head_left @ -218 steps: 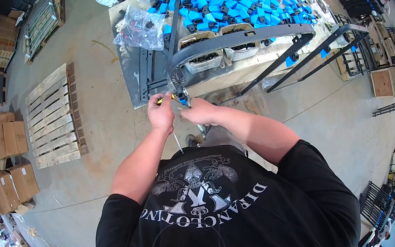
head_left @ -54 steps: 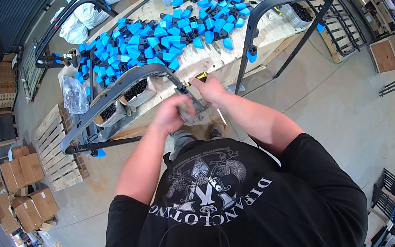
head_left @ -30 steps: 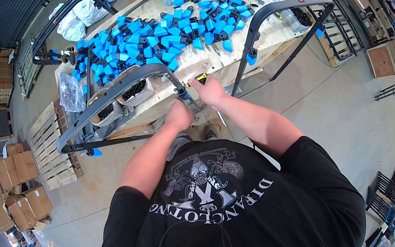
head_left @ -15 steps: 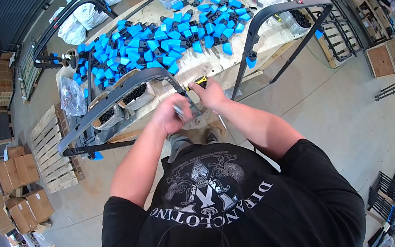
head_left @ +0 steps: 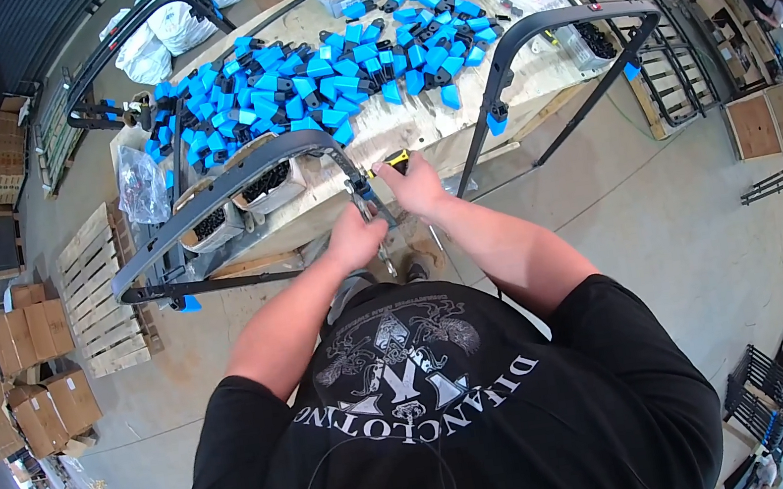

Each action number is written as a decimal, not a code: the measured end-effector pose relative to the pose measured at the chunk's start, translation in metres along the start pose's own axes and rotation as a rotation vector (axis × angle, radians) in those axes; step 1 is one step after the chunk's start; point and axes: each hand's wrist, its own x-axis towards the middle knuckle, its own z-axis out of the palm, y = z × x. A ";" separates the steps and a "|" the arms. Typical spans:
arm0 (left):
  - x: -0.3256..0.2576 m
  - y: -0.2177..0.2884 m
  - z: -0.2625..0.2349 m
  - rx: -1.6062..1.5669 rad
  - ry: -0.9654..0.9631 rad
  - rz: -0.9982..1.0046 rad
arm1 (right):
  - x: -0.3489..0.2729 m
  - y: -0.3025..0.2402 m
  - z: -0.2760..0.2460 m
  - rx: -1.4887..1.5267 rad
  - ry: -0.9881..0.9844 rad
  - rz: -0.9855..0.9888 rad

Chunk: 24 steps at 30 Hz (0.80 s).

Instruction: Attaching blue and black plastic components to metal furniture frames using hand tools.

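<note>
My left hand (head_left: pixel 358 237) is closed around a silver metal hand tool (head_left: pixel 362 204), either pliers or a wrench. Its upper end meets the lower end of a curved black tubular frame (head_left: pixel 233 185). My right hand (head_left: pixel 416 187) grips a yellow-and-black handled screwdriver (head_left: pixel 397 159), its thin shaft showing below the hand. That hand is just right of the frame's end, by the table's front edge. Black-and-blue plastic parts (head_left: pixel 309 81) lie heaped on the wooden table (head_left: pixel 405 127) beyond my hands.
A second curved black frame (head_left: pixel 570 16) leans at the table's right, and another (head_left: pixel 127 36) stands far left. Bins of small black parts (head_left: pixel 269 194) sit along the near edge. Left lie a wooden pallet (head_left: pixel 108 294) and cardboard boxes (head_left: pixel 29 337).
My left hand has swung slightly down and right, and its silver tool now stands upright against the frame's end. The right hand has barely moved.
</note>
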 end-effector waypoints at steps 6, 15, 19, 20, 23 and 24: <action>0.021 -0.017 0.004 -0.076 -0.023 -0.195 | 0.007 0.014 0.005 0.025 0.029 -0.018; 0.005 0.014 -0.001 0.156 -0.032 -0.079 | 0.015 0.039 0.014 0.219 -0.008 -0.142; 0.006 -0.009 0.015 0.241 0.106 -0.014 | 0.020 0.086 0.018 0.181 -0.170 -0.019; 0.006 -0.011 0.015 0.237 0.106 -0.011 | 0.012 0.093 0.015 0.187 -0.229 -0.108; 0.007 -0.016 0.018 0.243 0.118 -0.062 | 0.000 0.088 0.015 0.086 -0.136 -0.235; 0.009 -0.017 0.019 0.299 0.123 -0.061 | -0.002 0.078 0.013 0.109 -0.163 -0.070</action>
